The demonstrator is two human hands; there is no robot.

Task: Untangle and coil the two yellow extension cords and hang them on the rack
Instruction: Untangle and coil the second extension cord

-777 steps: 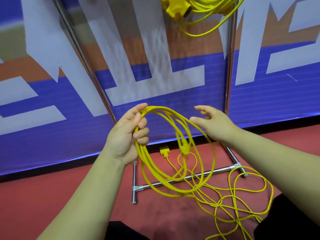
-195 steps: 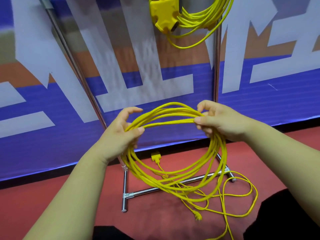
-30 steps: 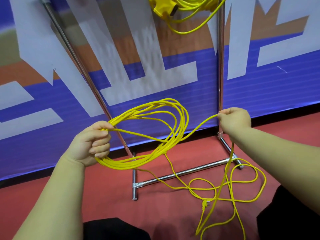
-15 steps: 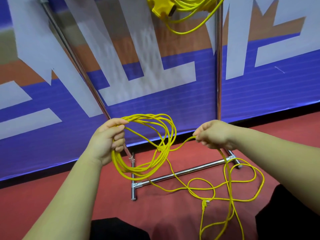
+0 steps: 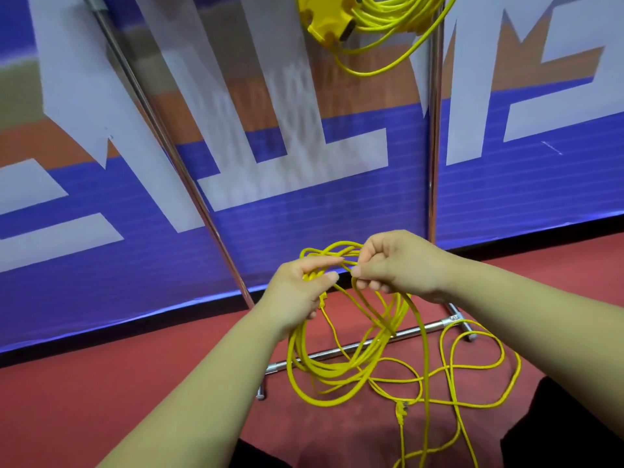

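Cord (image 5: 337, 371): half coiled, loops hanging from both hands, tail and plug (image 5: 400, 412) loose on floor (image 5: 101, 383).
Handling: judged light, limp, springy; loops will slip apart unless gripped at the top bundle.
Left hand (image 5: 297, 292): fingers curled round the coil's top.
Right hand (image 5: 398, 265): pinching one strand beside it.
Second cord (image 5: 388, 15): hung on rack (image 5: 434, 130).

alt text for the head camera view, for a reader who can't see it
A person's left hand grips the loops of a half-coiled yellow extension cord while the right hand pinches one strand beside it. The cord's tail sprawls on the red floor by a metal rack, where a second coiled cord already hangs.
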